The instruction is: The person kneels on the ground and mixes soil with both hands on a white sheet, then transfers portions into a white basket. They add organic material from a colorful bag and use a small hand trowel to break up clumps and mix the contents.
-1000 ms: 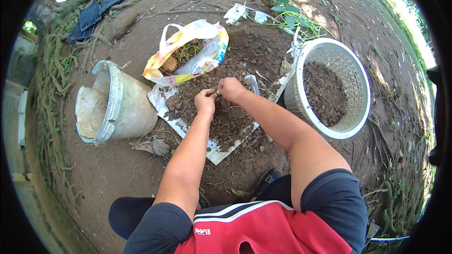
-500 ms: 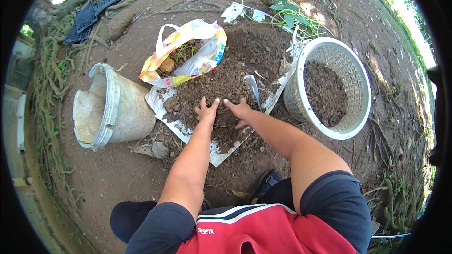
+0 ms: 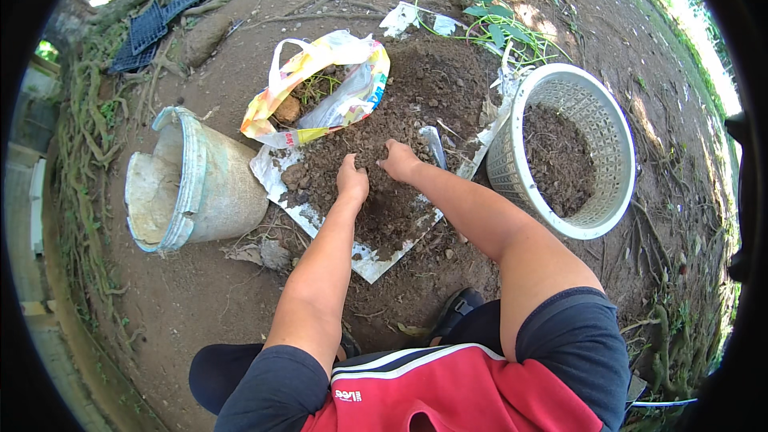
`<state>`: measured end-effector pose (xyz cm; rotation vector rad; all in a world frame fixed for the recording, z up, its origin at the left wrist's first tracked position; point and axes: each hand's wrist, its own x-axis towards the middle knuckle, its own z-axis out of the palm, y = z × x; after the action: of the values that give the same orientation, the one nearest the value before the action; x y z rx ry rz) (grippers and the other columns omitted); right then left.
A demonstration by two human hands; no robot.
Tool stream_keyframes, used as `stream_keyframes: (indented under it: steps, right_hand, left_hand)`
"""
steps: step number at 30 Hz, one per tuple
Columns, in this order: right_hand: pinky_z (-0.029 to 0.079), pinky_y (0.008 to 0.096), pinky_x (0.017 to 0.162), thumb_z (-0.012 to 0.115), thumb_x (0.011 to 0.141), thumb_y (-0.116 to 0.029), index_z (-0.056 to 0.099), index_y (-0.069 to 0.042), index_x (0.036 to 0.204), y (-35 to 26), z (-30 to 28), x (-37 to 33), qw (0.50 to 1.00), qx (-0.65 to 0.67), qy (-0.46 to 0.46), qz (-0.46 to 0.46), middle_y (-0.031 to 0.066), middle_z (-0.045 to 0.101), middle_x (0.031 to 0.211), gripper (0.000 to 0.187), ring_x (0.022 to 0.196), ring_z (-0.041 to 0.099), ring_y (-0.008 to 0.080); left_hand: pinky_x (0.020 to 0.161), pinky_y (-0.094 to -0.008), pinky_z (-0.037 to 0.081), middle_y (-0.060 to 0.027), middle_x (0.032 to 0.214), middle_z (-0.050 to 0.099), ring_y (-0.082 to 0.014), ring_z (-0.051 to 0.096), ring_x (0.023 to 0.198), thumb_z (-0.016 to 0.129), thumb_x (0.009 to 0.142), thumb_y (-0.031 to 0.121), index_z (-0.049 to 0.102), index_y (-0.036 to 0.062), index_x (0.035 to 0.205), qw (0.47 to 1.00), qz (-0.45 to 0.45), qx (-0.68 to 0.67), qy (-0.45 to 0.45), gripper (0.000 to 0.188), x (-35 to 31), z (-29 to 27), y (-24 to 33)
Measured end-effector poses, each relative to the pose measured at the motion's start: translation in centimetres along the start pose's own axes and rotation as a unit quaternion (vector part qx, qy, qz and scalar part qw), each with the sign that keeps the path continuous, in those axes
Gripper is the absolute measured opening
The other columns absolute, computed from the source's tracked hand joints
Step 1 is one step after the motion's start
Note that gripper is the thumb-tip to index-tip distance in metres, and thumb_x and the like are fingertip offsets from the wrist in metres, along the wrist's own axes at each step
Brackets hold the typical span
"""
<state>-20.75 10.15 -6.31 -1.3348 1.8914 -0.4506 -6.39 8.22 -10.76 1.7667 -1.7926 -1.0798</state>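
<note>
A mound of loose brown soil (image 3: 448,72) lies on a white sheet (image 3: 370,269) on the ground. My left hand (image 3: 352,181) and my right hand (image 3: 402,162) face each other in this soil, palms inward, with fingers curled around a clump between them. The soil hides some of the fingertips. Just right of my right hand, a trowel-like metal blade (image 3: 434,146) sticks out of the soil. A colourful plastic bag (image 3: 262,114) holding clods and plant bits stands open beyond my left hand.
On the left a cracked, pale bucket (image 3: 228,184) lies tipped. A white perforated basket (image 3: 500,164) partly filled with soil (image 3: 558,164) stands on the right. Green vines (image 3: 500,20) trail at the back; black plastic trays (image 3: 146,28) lie far left beside tree roots (image 3: 84,152).
My hands were spread with fingers apart on the soil. The fingers have now curled inward around it, and my right hand has shifted slightly away from me.
</note>
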Motion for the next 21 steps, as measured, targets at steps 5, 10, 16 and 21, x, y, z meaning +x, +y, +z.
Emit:
stream_keyframes:
  steps: [5, 10, 16, 21]
  right_hand:
    - [0.045, 0.0424, 0.090, 0.066, 0.082, -0.024, 0.051, 0.003, 0.111, -1.1, -0.8, 0.0, 1.000, 0.028, 0.010, -0.003, 0.0266, 0.060, 0.106, 0.043, 0.103, 0.057, 0.0387]
    - [0.051, 0.0431, 0.078, 0.059, 0.086, -0.040, 0.048, -0.002, 0.124, -2.9, -2.4, 0.6, 0.999, -0.020, 0.009, -0.032, 0.0266, 0.060, 0.106, 0.055, 0.100, 0.059, 0.0374]
    - [0.057, 0.0367, 0.063, 0.058, 0.083, -0.051, 0.043, -0.007, 0.133, -1.1, -6.7, 2.9, 0.989, 0.043, -0.077, 0.116, 0.0201, 0.044, 0.132, 0.068, 0.106, 0.058, 0.0300]
    - [0.057, 0.0363, 0.069, 0.059, 0.081, -0.053, 0.039, -0.014, 0.137, 1.6, -5.4, 3.4, 0.977, -0.017, -0.077, 0.196, 0.0193, 0.027, 0.143, 0.071, 0.118, 0.049, 0.0360]
  left_hand:
    - [0.084, -0.0453, 0.045, -0.0233, 0.098, 0.062, -0.0419, 0.057, 0.096, 0.052, 0.086, 0.017, 0.051, 0.0066, 0.114, 0.998, 0.004, 0.053, 0.025, 0.030, 0.2, -0.5, 1.8]
    - [0.094, -0.0453, 0.039, -0.0211, 0.119, 0.052, -0.0396, 0.046, 0.114, 0.051, 0.090, 0.033, 0.049, 0.0115, 0.123, 0.998, -0.065, 0.001, -0.004, 0.040, 0.0, -1.5, 3.0]
    - [0.107, -0.0469, 0.025, -0.0159, 0.145, 0.021, -0.0366, 0.020, 0.133, 0.050, 0.088, 0.047, 0.032, 0.0208, 0.141, 0.971, -0.229, -0.025, 0.055, 0.061, -3.6, -2.0, 1.3]
    - [0.100, -0.0586, 0.030, -0.0178, 0.148, 0.010, -0.0376, 0.018, 0.135, 0.055, 0.085, 0.051, 0.020, 0.0220, 0.145, 0.909, -0.393, -0.139, 0.024, 0.075, -5.2, -1.0, 0.6]
